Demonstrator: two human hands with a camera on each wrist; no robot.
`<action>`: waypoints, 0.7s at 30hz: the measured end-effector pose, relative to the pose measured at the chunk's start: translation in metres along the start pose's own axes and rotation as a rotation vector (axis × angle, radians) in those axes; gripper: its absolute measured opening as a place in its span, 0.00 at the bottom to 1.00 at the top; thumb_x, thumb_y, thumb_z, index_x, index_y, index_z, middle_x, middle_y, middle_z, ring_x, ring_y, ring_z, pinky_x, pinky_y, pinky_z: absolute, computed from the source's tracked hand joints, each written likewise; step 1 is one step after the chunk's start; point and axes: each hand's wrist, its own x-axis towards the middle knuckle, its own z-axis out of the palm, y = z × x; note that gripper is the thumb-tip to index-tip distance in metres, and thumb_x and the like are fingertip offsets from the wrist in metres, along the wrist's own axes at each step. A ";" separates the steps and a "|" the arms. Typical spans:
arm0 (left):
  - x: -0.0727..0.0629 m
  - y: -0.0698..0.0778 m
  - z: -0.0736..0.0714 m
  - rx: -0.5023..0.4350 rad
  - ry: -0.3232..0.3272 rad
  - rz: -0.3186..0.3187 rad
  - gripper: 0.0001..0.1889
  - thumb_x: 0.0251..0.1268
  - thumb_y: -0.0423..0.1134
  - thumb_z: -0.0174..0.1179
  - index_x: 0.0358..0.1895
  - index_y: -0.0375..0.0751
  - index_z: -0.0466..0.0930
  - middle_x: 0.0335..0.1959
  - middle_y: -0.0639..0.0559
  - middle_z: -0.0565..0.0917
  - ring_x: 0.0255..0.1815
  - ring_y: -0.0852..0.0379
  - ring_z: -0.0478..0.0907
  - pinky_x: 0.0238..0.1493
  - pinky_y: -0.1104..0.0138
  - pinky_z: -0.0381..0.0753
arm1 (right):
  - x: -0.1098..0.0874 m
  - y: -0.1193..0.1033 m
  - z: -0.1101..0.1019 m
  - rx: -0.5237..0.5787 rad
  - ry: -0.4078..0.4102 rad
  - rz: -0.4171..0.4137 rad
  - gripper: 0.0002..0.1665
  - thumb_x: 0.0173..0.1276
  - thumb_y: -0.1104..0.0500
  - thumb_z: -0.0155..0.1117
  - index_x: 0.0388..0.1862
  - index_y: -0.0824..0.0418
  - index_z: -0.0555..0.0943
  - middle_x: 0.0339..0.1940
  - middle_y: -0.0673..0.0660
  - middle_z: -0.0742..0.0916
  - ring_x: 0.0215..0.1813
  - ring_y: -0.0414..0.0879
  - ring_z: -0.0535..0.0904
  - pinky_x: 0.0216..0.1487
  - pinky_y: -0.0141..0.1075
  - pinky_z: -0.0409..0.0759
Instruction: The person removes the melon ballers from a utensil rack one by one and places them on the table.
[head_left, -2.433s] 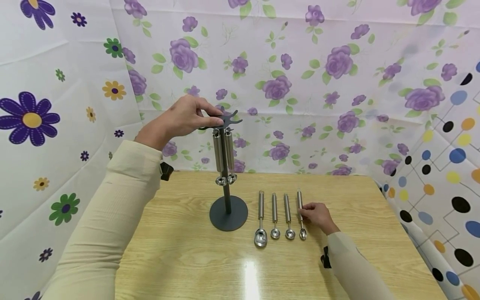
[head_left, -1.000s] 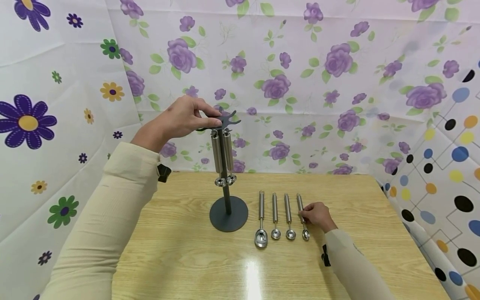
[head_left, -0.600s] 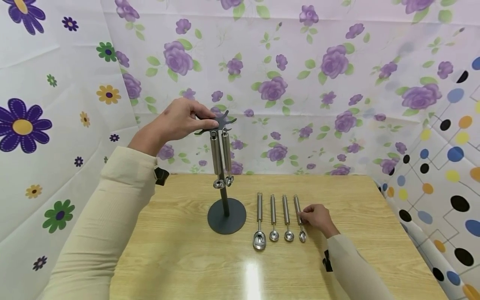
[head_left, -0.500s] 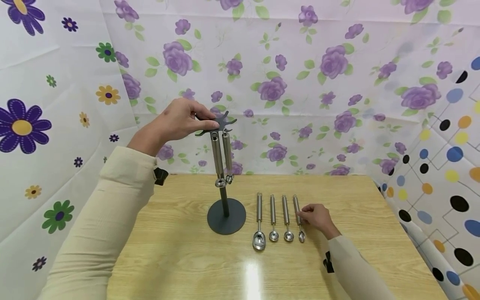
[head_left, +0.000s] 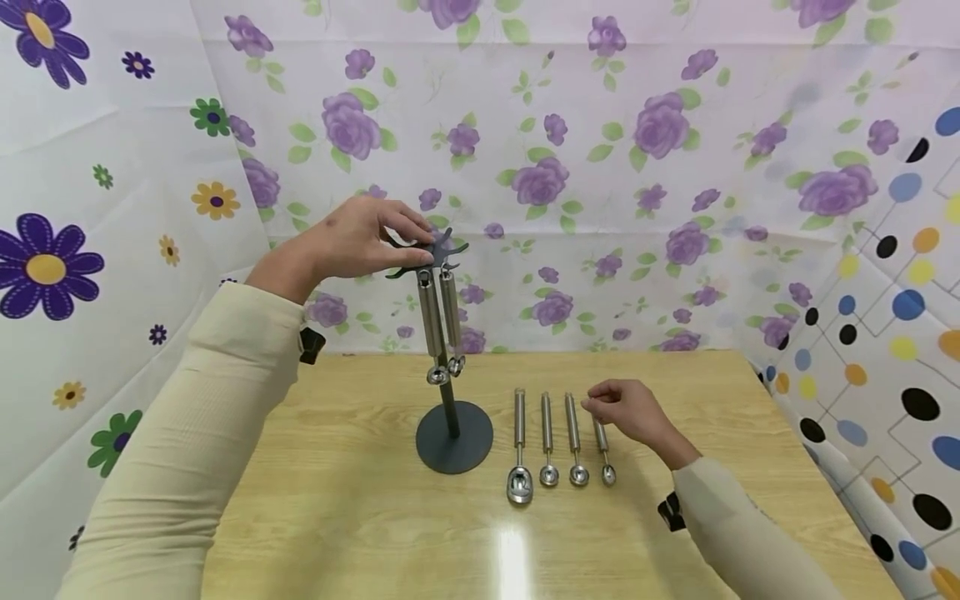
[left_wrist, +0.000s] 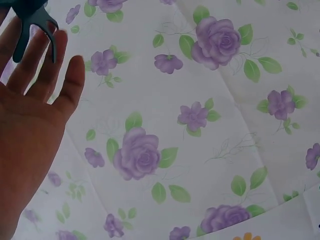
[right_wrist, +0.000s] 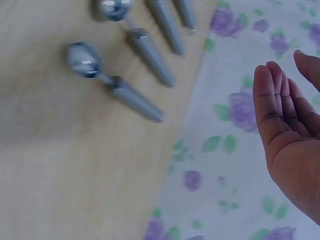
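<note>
At the centre of the table stands a dark grey utensil stand [head_left: 454,454] with a round base and a hooked top. My left hand [head_left: 352,240] pinches that top between thumb and fingers. Two steel-handled scoops, one left [head_left: 431,321] and one right [head_left: 452,310], hang heads down from its hooks. Over the upper end of the rightmost scoop [head_left: 608,473] on the table hovers my right hand [head_left: 633,411], hiding part of its handle. The right wrist view shows this small scoop [right_wrist: 132,100] lying apart from the hand, whose fingers [right_wrist: 275,97] are extended and hold nothing.
Left of the rightmost scoop lie more scoops in a row: a large oval-headed one [head_left: 520,485] and two small round-headed ones, one left [head_left: 549,475] and one right [head_left: 578,475]. Patterned cloths [head_left: 540,179] enclose the wooden table [head_left: 360,517] at the back and sides.
My right hand has let go of the rightmost scoop and risen toward the far end of its handle. The left hand keeps its pinch; the stand's top and hanging scoops have shifted slightly.
</note>
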 end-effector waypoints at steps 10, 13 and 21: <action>-0.003 0.000 -0.001 -0.086 -0.007 -0.016 0.13 0.69 0.33 0.65 0.54 0.37 0.87 0.51 0.42 0.86 0.42 0.51 0.86 0.40 0.69 0.81 | 0.013 -0.059 -0.014 -0.059 -0.036 -0.109 0.22 0.74 0.55 0.65 0.56 0.71 0.81 0.42 0.61 0.87 0.37 0.46 0.85 0.41 0.41 0.83; -0.004 -0.003 0.002 -0.107 0.021 0.026 0.12 0.68 0.32 0.65 0.52 0.36 0.87 0.50 0.41 0.87 0.39 0.52 0.86 0.38 0.72 0.80 | 0.018 -0.074 -0.018 -0.058 -0.038 -0.132 0.20 0.74 0.54 0.64 0.56 0.69 0.81 0.42 0.58 0.87 0.38 0.47 0.85 0.43 0.41 0.83; -0.003 -0.003 0.006 -0.076 0.065 0.047 0.11 0.67 0.32 0.67 0.50 0.36 0.89 0.49 0.43 0.87 0.39 0.53 0.86 0.39 0.68 0.81 | 0.028 -0.110 -0.022 -0.040 -0.051 -0.204 0.20 0.75 0.55 0.63 0.58 0.67 0.81 0.42 0.59 0.87 0.40 0.48 0.85 0.45 0.43 0.83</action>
